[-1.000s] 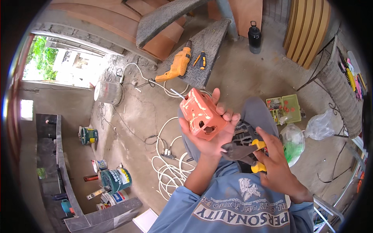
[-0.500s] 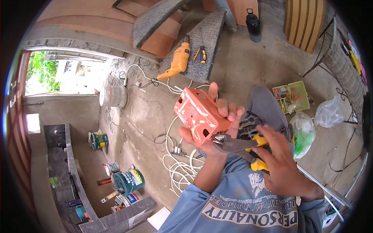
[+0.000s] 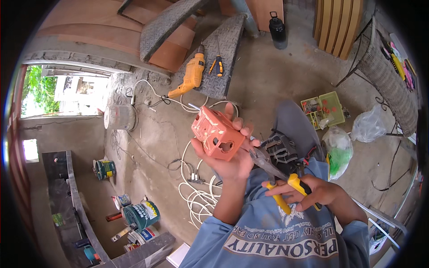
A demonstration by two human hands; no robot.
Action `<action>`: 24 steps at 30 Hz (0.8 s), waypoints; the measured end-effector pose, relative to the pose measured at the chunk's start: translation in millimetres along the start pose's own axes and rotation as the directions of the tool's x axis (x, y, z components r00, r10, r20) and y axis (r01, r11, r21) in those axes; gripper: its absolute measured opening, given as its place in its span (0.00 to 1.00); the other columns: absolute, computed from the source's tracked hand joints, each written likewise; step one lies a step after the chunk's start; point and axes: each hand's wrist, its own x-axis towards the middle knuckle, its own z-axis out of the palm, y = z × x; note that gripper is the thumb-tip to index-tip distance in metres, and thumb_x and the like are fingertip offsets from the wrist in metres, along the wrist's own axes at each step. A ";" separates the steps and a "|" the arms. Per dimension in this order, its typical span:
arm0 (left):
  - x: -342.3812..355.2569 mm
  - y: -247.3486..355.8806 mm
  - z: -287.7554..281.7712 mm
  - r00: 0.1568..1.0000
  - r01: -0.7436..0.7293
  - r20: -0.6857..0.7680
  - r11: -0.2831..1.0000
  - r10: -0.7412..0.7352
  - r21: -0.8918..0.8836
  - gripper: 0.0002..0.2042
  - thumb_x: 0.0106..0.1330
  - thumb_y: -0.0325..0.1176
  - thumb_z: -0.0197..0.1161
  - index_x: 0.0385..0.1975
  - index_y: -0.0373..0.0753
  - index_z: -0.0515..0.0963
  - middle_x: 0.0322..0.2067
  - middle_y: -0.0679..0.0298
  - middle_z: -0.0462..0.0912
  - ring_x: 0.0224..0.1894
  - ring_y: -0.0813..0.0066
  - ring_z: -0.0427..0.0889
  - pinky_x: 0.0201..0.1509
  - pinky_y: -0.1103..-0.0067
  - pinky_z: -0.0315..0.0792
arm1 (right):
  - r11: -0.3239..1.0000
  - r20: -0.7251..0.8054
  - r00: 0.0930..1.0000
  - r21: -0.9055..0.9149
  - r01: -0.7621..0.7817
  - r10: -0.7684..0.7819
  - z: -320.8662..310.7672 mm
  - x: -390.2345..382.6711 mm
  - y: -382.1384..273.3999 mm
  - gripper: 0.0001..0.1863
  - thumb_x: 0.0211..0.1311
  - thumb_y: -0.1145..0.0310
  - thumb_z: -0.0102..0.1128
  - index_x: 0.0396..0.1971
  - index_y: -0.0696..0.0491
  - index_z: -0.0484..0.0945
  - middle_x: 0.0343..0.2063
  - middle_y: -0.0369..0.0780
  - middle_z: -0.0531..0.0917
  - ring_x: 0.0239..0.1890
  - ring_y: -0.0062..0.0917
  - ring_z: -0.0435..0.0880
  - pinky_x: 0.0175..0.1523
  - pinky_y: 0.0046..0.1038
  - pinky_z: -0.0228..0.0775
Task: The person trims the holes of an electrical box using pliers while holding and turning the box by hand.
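Note:
My left hand (image 3: 237, 161) is closed around an orange plastic box (image 3: 213, 133) with cut-out openings and pale marks, a metal rod sticking out at its upper left. My right hand (image 3: 315, 192) grips pliers (image 3: 270, 165) with yellow handles, their dark jaws just below and right of the box beside my left fingers; whether they touch is unclear. A dark tool pouch (image 3: 279, 149) with more tools lies on my lap behind the pliers.
A yellow drill (image 3: 192, 73) and screwdrivers (image 3: 219, 66) rest on a metal step (image 3: 228, 44). An open parts case (image 3: 330, 107) and plastic bags (image 3: 366, 127) lie right. Coiled cable (image 3: 196, 205) and several paint buckets (image 3: 140, 214) are left. A black bottle (image 3: 277, 33) stands behind.
The pliers have pulled back from the box's lower edge, their handles swinging down and opening wider in my right hand. The box has turned slightly in my left hand and moved leftward.

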 end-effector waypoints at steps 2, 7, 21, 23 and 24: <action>0.9 -0.8 3.9 0.998 0.031 -0.054 0.994 -0.026 0.103 0.45 0.58 0.69 0.44 0.60 0.31 0.58 0.40 0.60 0.71 0.40 0.67 0.70 0.36 0.69 0.76 | 0.996 0.039 0.999 0.089 0.028 -0.031 -2.2 -0.3 5.1 0.35 0.47 0.76 0.58 0.60 0.59 0.64 0.67 0.41 0.53 0.66 0.31 0.57 0.65 0.33 0.53; 0.0 4.2 0.2 0.992 0.041 -0.119 0.998 -0.036 0.039 0.44 0.59 0.68 0.42 0.60 0.30 0.58 0.40 0.57 0.71 0.41 0.64 0.70 0.38 0.62 0.78 | 0.988 0.053 0.994 0.124 0.088 -0.096 5.0 -0.8 3.4 0.33 0.51 0.72 0.59 0.60 0.62 0.63 0.67 0.42 0.52 0.66 0.32 0.57 0.65 0.32 0.52; -2.8 8.4 1.9 0.995 0.101 0.025 0.995 -0.101 -0.004 0.46 0.55 0.72 0.44 0.63 0.37 0.53 0.39 0.56 0.74 0.43 0.61 0.77 0.47 0.55 0.74 | 0.424 -0.156 0.899 -0.905 0.037 -0.410 25.7 -6.5 -7.3 0.27 0.52 0.65 0.61 0.54 0.57 0.70 0.60 0.50 0.59 0.63 0.42 0.61 0.64 0.36 0.53; -3.4 2.3 7.4 0.996 0.054 0.081 0.996 -0.048 -0.069 0.45 0.58 0.70 0.42 0.61 0.32 0.55 0.43 0.55 0.71 0.40 0.60 0.73 0.49 0.54 0.70 | 0.298 -0.158 0.861 -0.954 -0.008 -0.483 34.6 -1.5 -7.1 0.27 0.49 0.68 0.63 0.52 0.58 0.71 0.59 0.52 0.61 0.61 0.44 0.62 0.63 0.38 0.54; -2.9 -0.3 5.8 0.996 0.055 0.078 0.996 -0.050 -0.063 0.45 0.58 0.70 0.42 0.61 0.32 0.55 0.43 0.55 0.71 0.40 0.60 0.73 0.49 0.54 0.70 | 0.190 -0.134 0.836 -0.981 -0.036 -0.532 38.6 0.8 -8.6 0.28 0.45 0.70 0.64 0.51 0.58 0.71 0.57 0.53 0.61 0.59 0.46 0.63 0.61 0.40 0.55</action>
